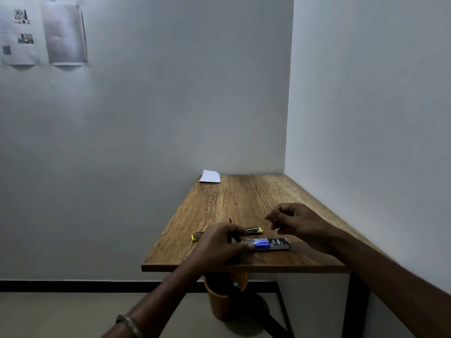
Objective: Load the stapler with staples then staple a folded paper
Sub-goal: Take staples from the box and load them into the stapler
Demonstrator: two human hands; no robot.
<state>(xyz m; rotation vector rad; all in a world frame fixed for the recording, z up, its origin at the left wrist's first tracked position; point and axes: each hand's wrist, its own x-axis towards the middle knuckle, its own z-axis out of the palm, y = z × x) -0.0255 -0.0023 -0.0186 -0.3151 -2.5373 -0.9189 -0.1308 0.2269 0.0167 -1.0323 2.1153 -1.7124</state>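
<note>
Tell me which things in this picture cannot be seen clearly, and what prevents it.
Head view only:
- Stapler: its middle is hidden behind the left hand; whether staples are loaded cannot be told.
- Right hand: the fingertips pinch together, but anything between them is too small to confirm.
- Staple box: the label is too small to read.
- Orange bin: its top is hidden by the table edge.
</note>
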